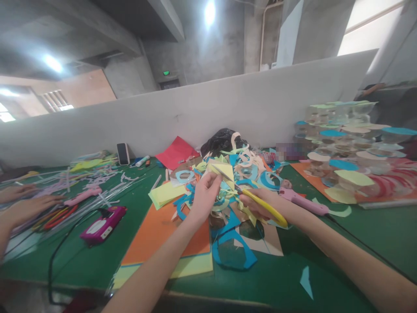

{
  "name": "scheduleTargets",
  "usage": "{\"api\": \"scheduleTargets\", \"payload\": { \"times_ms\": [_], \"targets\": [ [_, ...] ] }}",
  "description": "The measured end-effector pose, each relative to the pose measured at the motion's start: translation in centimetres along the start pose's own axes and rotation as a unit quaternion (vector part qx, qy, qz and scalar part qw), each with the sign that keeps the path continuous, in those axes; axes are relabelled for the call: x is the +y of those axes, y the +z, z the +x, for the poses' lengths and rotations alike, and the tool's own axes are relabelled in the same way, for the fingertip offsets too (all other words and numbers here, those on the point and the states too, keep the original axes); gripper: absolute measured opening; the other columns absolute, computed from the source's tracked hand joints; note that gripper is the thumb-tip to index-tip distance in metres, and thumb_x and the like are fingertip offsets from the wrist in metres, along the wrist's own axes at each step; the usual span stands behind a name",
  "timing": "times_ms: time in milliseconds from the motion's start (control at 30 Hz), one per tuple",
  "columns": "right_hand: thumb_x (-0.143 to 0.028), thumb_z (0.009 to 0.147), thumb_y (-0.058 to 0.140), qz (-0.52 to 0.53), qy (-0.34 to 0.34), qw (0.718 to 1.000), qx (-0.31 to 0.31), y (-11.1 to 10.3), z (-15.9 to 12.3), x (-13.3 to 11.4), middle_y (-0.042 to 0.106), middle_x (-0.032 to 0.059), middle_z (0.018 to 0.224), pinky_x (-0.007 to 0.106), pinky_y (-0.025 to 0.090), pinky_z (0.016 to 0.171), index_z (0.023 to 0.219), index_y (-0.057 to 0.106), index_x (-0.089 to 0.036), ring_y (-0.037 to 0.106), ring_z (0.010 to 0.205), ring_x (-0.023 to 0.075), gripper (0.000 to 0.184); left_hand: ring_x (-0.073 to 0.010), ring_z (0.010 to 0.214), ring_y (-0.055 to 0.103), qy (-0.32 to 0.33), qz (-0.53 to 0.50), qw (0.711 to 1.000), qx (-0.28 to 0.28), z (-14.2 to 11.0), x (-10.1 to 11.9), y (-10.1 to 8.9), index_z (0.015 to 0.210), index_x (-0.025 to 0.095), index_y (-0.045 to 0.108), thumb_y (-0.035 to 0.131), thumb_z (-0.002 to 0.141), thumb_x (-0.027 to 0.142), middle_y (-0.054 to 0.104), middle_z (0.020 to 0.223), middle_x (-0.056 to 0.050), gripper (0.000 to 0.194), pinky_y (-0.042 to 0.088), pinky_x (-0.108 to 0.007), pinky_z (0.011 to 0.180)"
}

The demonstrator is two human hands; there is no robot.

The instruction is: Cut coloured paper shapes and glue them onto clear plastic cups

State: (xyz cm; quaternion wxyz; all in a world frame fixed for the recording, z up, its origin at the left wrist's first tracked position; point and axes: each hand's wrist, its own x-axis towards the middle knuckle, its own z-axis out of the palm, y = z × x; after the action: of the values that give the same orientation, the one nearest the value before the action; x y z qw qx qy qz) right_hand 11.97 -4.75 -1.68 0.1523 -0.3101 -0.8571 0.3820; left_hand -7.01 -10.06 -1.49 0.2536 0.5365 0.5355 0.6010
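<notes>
My left hand (pixel 207 191) pinches a small piece of yellow paper (pixel 225 170) above the middle of the table. In my right hand (pixel 252 202) is a pair of scissors with yellow handles (pixel 269 210). The blades reach across the yellow paper, close to my left fingers. Beneath both hands lies a heap of paper offcuts (pixel 224 204), with blue, cream and pale green strips and rings. A stack of orange and yellow sheets (pixel 169 234) lies under my left forearm.
A pink glue gun (pixel 304 203) lies right of my right hand, its cord trailing right. Tiered cups and paper discs (pixel 345 148) stand at the right. Another person's hands (pixel 32 204) are at the left, near a second pink glue gun (pixel 83 196) and a purple box (pixel 103 226).
</notes>
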Motion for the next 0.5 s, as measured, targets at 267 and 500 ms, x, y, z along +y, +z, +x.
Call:
{"api": "scheduleTargets", "payload": {
  "times_ms": [267,500],
  "targets": [
    [-0.07,0.089,0.032,-0.057,-0.078,0.995,0.036,0.5,0.2,0.9,0.052,0.0024,0.076,0.03,0.04,0.06,0.079,0.046,-0.021,0.046,0.065,0.0158,0.052,-0.0079,0.05,0.034,-0.016,-0.015,1.0,0.004,-0.5,0.4,0.5,0.068,0.019,0.048,0.059,0.084,0.046,0.038,0.053,0.007,0.033,0.025,-0.022,0.049],
    [-0.07,0.09,0.035,0.011,-0.033,0.999,-0.001,1.0,0.7,1.3,0.042,-0.0037,0.061,0.023,0.031,0.045,0.073,0.042,-0.021,0.038,0.049,0.0095,0.052,-0.0085,0.051,0.036,-0.021,-0.005,1.0,0.005,-0.5,0.2,0.6,0.069,0.019,0.052,0.058,0.084,0.046,0.04,0.053,0.006,0.032,0.027,-0.022,0.05]
  ]
}}
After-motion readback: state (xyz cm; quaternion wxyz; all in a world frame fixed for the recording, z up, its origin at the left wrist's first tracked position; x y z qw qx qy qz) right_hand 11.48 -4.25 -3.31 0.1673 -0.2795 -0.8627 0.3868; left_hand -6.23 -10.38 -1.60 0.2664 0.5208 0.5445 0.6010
